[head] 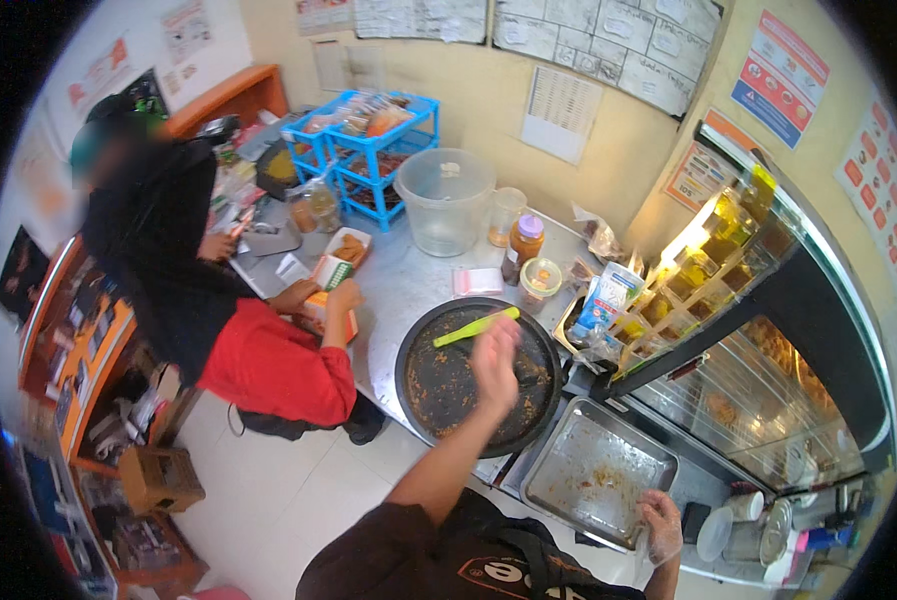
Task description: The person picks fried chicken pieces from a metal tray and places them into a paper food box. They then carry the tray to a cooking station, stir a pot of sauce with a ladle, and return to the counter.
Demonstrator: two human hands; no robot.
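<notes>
My left hand (pixel 495 369) is blurred by motion and held over a round black pan (pixel 448 401) scattered with brown crumbs. A lime-green plastic utensil (pixel 474 328) lies across the far part of the pan, its right end close to my left fingers. Whether they touch it is unclear. Farther right, my right hand (pixel 660 525) wears a clear plastic glove and is at the right rim of a rectangular metal tray (pixel 561 450). Crumbs and greasy residue lie on the tray's floor. The blur and the glove hide whether either hand grips anything.
At left a co-worker in red and black (pixel 283 360) handles an orange-and-white box (pixel 330 315). Behind the pan stand a clear plastic bucket (pixel 444 202), a purple-capped sauce bottle (pixel 523 244) and a lidded tub (pixel 540 281). A lit glass display cabinet (pixel 748 405) bounds the right side.
</notes>
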